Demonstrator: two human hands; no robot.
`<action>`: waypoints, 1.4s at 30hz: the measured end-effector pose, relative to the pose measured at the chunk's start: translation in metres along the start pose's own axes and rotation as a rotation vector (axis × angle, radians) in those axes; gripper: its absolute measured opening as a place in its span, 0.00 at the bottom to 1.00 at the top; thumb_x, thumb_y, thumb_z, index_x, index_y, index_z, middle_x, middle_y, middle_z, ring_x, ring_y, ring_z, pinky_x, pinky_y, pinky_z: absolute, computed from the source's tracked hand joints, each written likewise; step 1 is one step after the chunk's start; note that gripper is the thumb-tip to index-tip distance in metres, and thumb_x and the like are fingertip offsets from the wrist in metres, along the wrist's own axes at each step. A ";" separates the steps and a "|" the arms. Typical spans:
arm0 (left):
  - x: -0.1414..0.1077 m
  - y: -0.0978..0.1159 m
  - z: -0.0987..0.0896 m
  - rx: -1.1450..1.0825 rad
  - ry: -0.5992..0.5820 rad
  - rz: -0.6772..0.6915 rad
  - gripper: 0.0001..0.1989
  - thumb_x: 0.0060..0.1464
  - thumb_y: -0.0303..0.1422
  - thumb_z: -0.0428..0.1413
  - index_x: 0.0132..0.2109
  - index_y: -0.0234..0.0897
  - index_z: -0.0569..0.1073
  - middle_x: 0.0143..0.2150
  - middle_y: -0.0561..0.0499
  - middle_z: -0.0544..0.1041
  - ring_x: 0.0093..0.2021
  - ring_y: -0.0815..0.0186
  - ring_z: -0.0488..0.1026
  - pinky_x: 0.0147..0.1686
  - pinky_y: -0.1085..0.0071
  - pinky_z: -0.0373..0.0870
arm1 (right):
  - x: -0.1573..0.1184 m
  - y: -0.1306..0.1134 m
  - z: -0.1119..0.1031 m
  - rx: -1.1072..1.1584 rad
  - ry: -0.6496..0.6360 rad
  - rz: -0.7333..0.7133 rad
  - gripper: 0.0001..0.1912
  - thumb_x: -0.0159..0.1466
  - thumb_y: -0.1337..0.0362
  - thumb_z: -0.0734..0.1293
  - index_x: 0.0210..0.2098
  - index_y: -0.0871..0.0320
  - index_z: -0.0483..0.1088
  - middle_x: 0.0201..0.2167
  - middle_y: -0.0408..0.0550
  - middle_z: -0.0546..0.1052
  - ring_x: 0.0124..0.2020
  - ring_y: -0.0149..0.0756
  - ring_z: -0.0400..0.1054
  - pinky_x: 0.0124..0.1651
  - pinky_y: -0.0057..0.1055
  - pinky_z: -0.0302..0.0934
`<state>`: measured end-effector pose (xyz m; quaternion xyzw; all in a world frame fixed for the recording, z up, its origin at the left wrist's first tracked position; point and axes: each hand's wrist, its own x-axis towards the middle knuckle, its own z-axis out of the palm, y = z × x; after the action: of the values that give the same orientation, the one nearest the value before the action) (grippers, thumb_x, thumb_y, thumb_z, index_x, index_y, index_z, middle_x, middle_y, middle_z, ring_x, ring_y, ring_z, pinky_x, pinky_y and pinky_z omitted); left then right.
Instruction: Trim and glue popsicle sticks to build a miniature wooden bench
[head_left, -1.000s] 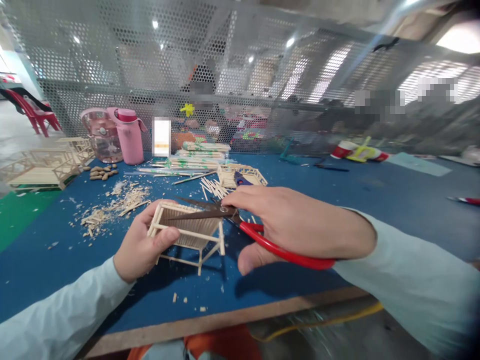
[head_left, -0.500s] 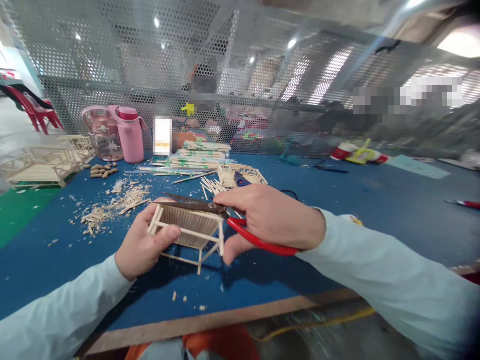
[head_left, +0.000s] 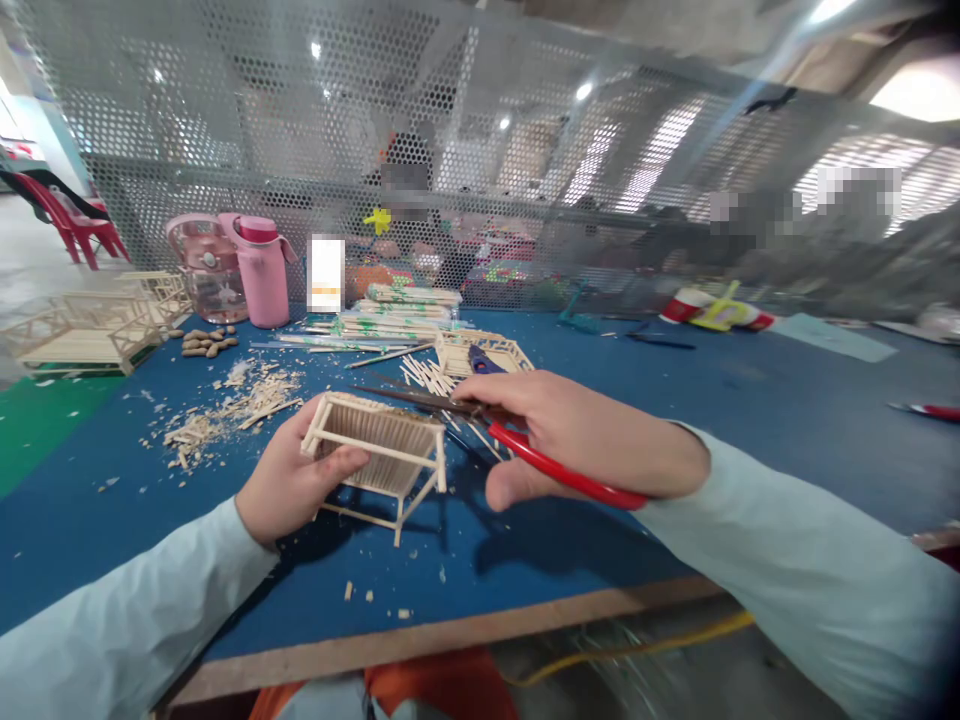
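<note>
My left hand (head_left: 289, 475) is closed round the left end of a small frame of thin wooden sticks (head_left: 382, 460), its thumb across the front bar. The frame is tilted above the blue tabletop, with a row of close-set sticks along its inside. In my right hand (head_left: 562, 430) is a pair of red-handled scissors (head_left: 559, 465), their dark blades pointing left, just behind and above the frame's upper edge. The fingers wrap the handles, so part of these is hidden.
Wood scraps (head_left: 232, 410) lie left on the blue table (head_left: 637, 540). Behind are peanuts (head_left: 206, 342), a pink bottle (head_left: 262, 275), wrapped stick bundles (head_left: 397, 315) and another stick frame (head_left: 517, 350) with a blue tool on it. Built stick pieces (head_left: 82, 335) stand far left, before a perforated metal screen (head_left: 262, 120).
My right hand has drawn the scissors to the right, off the frame's upper edge. The frame, still in my left hand, has turned slightly.
</note>
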<state>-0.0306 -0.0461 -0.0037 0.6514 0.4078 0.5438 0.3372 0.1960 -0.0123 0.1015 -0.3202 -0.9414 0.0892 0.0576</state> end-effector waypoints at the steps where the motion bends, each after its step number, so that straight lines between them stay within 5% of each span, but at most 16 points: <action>1: 0.000 0.000 0.000 0.036 -0.001 0.000 0.13 0.47 0.40 0.56 0.37 0.35 0.69 0.32 0.50 0.76 0.31 0.65 0.72 0.30 0.72 0.68 | -0.002 -0.001 0.000 -0.016 -0.012 0.009 0.37 0.47 0.35 0.62 0.41 0.60 0.68 0.32 0.49 0.74 0.31 0.38 0.67 0.31 0.28 0.56; 13: -0.006 0.005 0.006 0.349 0.153 0.135 0.03 0.49 0.31 0.52 0.30 0.37 0.68 0.23 0.55 0.71 0.24 0.69 0.67 0.26 0.74 0.65 | -0.008 -0.010 0.002 -0.198 -0.006 -0.038 0.38 0.44 0.36 0.65 0.42 0.60 0.67 0.36 0.52 0.73 0.37 0.43 0.68 0.37 0.33 0.60; 23: -0.007 0.007 0.008 0.427 0.184 0.203 0.01 0.49 0.29 0.52 0.30 0.37 0.67 0.23 0.56 0.71 0.25 0.70 0.67 0.26 0.76 0.64 | -0.006 -0.007 0.003 -0.108 -0.011 -0.057 0.33 0.47 0.37 0.64 0.39 0.59 0.70 0.32 0.49 0.74 0.33 0.39 0.68 0.32 0.29 0.57; 34: -0.007 0.007 0.008 0.417 0.167 0.116 0.04 0.49 0.31 0.52 0.28 0.37 0.67 0.22 0.55 0.70 0.24 0.69 0.66 0.25 0.75 0.65 | -0.003 0.000 0.009 -0.054 0.013 -0.083 0.32 0.49 0.36 0.61 0.32 0.61 0.69 0.21 0.43 0.71 0.22 0.30 0.63 0.26 0.25 0.52; 42: -0.008 0.008 0.009 0.433 0.191 0.157 0.04 0.50 0.32 0.52 0.31 0.37 0.69 0.25 0.53 0.73 0.26 0.67 0.69 0.28 0.74 0.67 | -0.003 -0.011 0.004 -0.228 0.031 -0.054 0.37 0.45 0.35 0.63 0.40 0.60 0.68 0.34 0.52 0.74 0.35 0.42 0.69 0.34 0.30 0.57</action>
<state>-0.0214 -0.0565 -0.0015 0.6838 0.4931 0.5273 0.1062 0.1913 -0.0238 0.0996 -0.3003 -0.9528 -0.0252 0.0375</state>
